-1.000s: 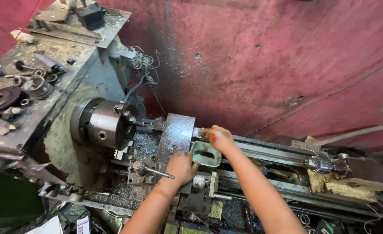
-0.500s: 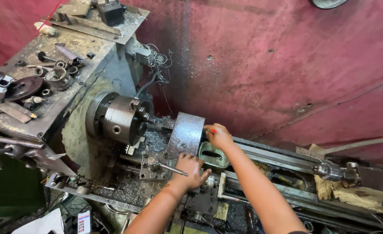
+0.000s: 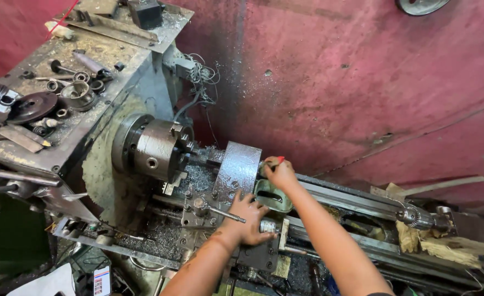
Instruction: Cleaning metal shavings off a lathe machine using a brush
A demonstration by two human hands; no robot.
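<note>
Lathe carriage [image 3: 236,170], grey and spattered with swarf, serves as the landmark, seen from overhead. Left hand [image 3: 248,218] lies just in front of the carriage, fingers spread and pressed flat on the tool-post area, its thumb side close to a slim steel handle [image 3: 225,213] that juts from the tool post [image 3: 198,207]. Right hand [image 3: 279,171] sits at the carriage's right edge, fingers curled together and pinching a small red-tipped object [image 3: 280,159]; what that object is cannot be told. Green metal tin [image 3: 273,196] rests directly below the right hand, between the two wrists. Three-jaw chuck [image 3: 151,147] stands to the left of the carriage, with loose metal chips [image 3: 198,176] heaped between them. Headstock top [image 3: 61,87], farther left, carries bearings, rings and a dark pulley [image 3: 33,106]. Drill chuck [image 3: 414,216] lies on the bed well to the right of the carriage.
</note>
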